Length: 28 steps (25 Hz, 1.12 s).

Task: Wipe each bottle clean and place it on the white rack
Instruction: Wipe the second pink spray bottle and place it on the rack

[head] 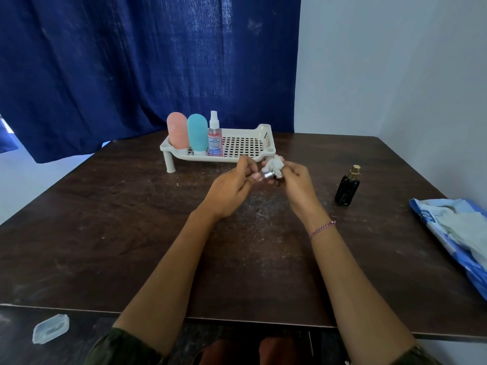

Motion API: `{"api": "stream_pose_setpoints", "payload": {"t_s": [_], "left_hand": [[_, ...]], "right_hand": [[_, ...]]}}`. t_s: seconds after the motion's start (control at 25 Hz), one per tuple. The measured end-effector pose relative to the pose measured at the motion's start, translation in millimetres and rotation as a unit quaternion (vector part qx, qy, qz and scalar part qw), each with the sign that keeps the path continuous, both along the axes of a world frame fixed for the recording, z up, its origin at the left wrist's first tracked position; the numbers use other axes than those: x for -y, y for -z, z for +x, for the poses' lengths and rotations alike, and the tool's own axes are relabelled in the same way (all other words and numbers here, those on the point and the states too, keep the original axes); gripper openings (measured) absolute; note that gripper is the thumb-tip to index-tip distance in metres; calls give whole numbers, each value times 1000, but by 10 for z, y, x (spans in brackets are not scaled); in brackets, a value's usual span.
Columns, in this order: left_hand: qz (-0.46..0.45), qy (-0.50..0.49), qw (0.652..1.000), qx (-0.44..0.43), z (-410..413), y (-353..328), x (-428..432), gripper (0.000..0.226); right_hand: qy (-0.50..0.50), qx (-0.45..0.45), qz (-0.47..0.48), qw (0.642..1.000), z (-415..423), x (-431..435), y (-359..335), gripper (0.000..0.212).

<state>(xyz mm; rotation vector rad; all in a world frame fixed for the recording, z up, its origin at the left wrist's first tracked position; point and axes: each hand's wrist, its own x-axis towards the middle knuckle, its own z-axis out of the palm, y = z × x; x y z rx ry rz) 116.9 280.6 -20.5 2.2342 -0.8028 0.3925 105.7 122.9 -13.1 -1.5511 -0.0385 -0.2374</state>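
Pinches bottle point(268, 175) by its silver end in left hand point(232, 189); grips crumpled tissue point(275, 164) against it in curled right hand point(296, 180), above middle of table point(131, 233), near rack point(242, 146).

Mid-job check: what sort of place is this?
Probably a plain room in a home, not a workshop: a dark wooden table in a corner, a blue curtain behind it, and a spray bottle on a white rack.

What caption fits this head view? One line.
Left hand grips a small bottle, right hand holds tissue against it; three bottles stand on the white rack, a black bottle waits aside.
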Motion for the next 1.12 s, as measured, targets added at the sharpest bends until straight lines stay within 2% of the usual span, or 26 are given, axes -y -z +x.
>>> {"api": "stream_pose_setpoints", "payload": {"t_s": [0.08,0.12,0.28,0.52,0.72,0.92,1.04,1.12], "left_hand": [[-55,-1,998,-21,20,5,-16,9],[-82,0,996,-35,34,6,-25,11],[-176,10,979,-102,36,10,-1,15],[-251,35,953,-167,44,32,46,15],[-303,50,927,-217,80,44,48,16],[-341,38,907,-243,152,59,7,15],[-325,53,908,-258,172,70,19,34],[-321,51,908,-264,161,59,24,37]], "right_hand": [[-43,-10,141,989,-34,-20,-34,25],[-58,-9,180,982,-43,-30,-50,24],[-77,-4,234,969,-17,-70,-40,25],[-49,9,199,979,18,-89,10,25],[-66,1,227,972,10,-103,11,23],[-49,30,175,983,19,-216,45,20],[-26,33,141,989,35,-215,61,20],[-24,32,103,994,42,-201,77,21]]}}
